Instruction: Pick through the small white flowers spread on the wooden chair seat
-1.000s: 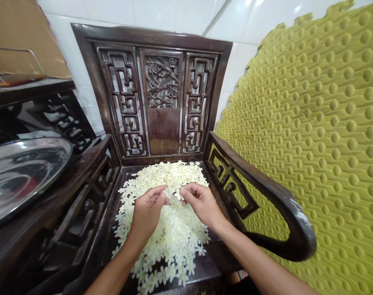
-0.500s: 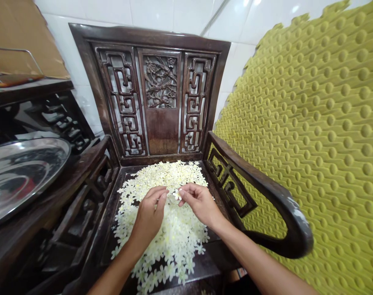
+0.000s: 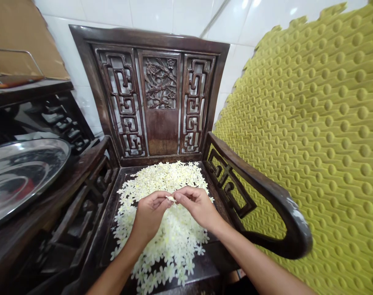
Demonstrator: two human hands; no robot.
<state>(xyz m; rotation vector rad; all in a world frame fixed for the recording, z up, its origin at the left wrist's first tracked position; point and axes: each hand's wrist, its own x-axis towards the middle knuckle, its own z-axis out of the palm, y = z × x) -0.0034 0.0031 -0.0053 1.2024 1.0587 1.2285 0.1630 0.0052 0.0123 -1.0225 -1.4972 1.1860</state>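
Note:
Between the fingertips of both hands is a small white flower (image 3: 171, 198), seen partly edge-on. My left hand (image 3: 152, 211) pinches it from the left, thumb and forefinger closed. From the right, my right hand (image 3: 198, 205) pinches it too, its thumb almost meeting the left fingertips. Just below the hands a thick spread of white flowers with pale yellow centres (image 3: 177, 237) covers much of the dark wooden seat (image 3: 112, 241). Part of the spread is hidden behind my hands and forearms.
Around the seat stand the carved chair back (image 3: 163, 131) and two armrests, the right armrest (image 3: 266, 188) curving towards me. A shiny metal tray (image 3: 48, 164) lies at the left. A yellow bumpy foam mat (image 3: 321, 131) leans upright at the right.
My left hand has moved right and closed on the flower, which my right hand alone held before. The flower has shifted slightly left and turned from face-on to more edge-on.

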